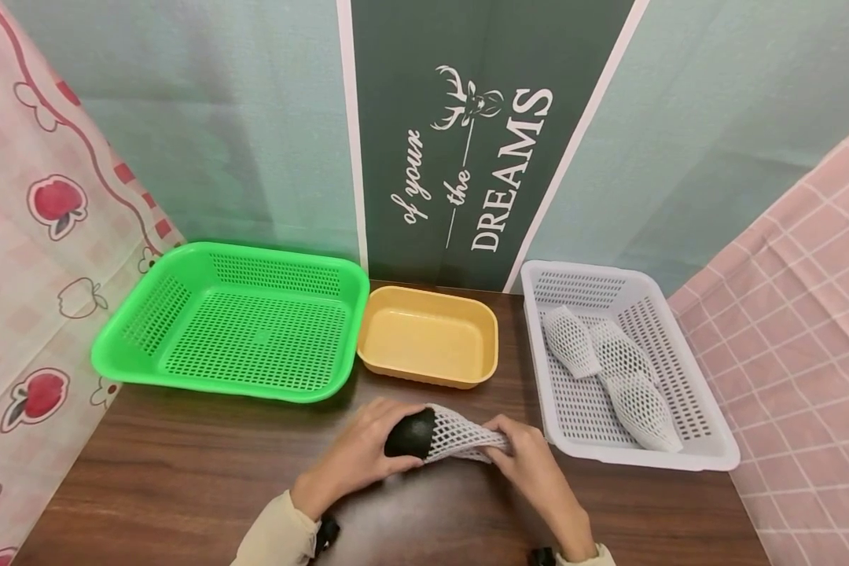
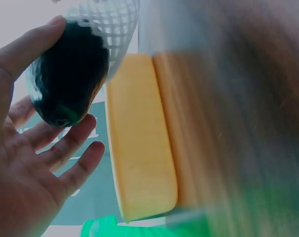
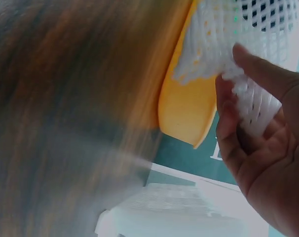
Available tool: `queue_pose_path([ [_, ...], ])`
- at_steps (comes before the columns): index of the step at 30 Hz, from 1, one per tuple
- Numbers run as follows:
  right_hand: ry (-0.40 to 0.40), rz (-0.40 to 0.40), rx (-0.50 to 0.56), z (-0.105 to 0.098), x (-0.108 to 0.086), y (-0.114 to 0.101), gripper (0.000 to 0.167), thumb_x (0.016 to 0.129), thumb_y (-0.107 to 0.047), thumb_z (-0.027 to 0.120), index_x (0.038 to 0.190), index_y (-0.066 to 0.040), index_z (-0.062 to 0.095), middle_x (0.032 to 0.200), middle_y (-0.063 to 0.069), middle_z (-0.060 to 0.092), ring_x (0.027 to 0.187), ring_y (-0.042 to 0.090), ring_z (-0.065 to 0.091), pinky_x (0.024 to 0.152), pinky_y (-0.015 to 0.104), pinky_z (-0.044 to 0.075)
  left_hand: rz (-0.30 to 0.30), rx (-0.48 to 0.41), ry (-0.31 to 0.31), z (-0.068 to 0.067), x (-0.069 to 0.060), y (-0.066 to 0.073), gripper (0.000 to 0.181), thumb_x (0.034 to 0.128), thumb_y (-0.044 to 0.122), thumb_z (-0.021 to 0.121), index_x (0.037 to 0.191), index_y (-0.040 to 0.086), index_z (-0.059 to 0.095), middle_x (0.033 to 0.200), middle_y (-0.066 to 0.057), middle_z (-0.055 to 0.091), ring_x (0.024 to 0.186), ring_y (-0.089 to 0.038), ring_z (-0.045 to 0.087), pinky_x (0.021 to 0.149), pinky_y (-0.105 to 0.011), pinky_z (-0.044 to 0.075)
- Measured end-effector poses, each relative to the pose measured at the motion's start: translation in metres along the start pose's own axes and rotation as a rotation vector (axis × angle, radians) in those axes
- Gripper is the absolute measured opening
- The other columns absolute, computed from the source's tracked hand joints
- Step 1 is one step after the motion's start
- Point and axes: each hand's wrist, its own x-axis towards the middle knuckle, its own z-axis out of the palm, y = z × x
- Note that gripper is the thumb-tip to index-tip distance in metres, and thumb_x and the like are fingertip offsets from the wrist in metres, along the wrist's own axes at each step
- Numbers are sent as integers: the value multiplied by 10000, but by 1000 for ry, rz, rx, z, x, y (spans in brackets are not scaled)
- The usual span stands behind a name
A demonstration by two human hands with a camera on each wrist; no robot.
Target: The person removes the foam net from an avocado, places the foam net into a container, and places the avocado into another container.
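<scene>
A dark, bumpy-skinned avocado (image 1: 409, 436) is partly inside a white foam net sleeve (image 1: 456, 434), its dark end bare on the left. The left hand (image 1: 357, 448) holds that bare end between thumb and fingers; in the left wrist view the avocado (image 2: 68, 74) lies against the thumb and fingertips. The right hand (image 1: 531, 464) pinches the loose end of the net. In the right wrist view this net end (image 3: 253, 98) is bunched between thumb and fingers. Both hands are just in front of the yellow tray (image 1: 431, 342).
A green basket (image 1: 255, 338) stands at the left, with nothing in it. At the right, a white basket (image 1: 559, 393) holds three net-wrapped items (image 1: 569, 342). Printed cloths hang behind and at both sides of the brown table (image 1: 205, 472).
</scene>
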Motion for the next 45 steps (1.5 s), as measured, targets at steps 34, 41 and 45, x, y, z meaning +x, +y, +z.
queue_pose_path([
  [34, 411, 258, 143, -2, 41, -16, 282, 856, -20, 664, 1135, 16, 638, 1014, 159, 701, 819, 218, 647, 638, 280, 501, -184, 82, 467, -60, 12, -45, 588, 726, 203, 854, 1257, 129, 613, 1226, -147, 619, 1090, -327, 612, 791, -504, 558],
  [41, 448, 276, 188, -1, 49, -13, 306, 866, -34, 683, 1155, 42, 618, 973, 177, 710, 746, 172, 615, 583, 234, 490, -323, 59, 478, -60, 12, -56, 631, 734, 204, 863, 1278, 85, 564, 1253, -165, 616, 989, -362, 663, 737, -508, 550],
  [45, 467, 290, 207, 0, 53, -11, 330, 881, -50, 680, 1183, 41, 584, 971, 180, 692, 716, 106, 570, 543, 195, 459, -423, 60, 459, -59, 12, -61, 652, 753, 230, 852, 1304, 95, 531, 1283, -173, 600, 896, -384, 663, 676, -510, 531],
])
